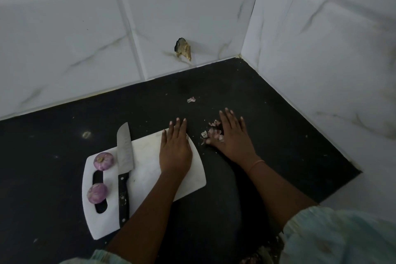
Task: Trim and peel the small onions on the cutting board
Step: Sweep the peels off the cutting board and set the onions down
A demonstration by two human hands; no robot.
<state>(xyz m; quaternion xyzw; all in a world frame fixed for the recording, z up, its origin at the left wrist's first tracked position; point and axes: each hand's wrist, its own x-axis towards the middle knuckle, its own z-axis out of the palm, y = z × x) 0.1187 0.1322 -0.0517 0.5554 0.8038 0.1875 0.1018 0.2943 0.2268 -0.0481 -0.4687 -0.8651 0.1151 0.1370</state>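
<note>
Your left hand (175,150) lies flat and released on the cutting board (147,169); your right hand (232,139), also spread, rests on the desk (278,135) against loose peels (212,133). Two small onions (103,161) sit beside the knife (124,165). Sweeping carelessly could scatter skins or nudge the blade.

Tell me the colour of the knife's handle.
Black, with small silver rivets, on the knife handle; seen in the head view.
</note>
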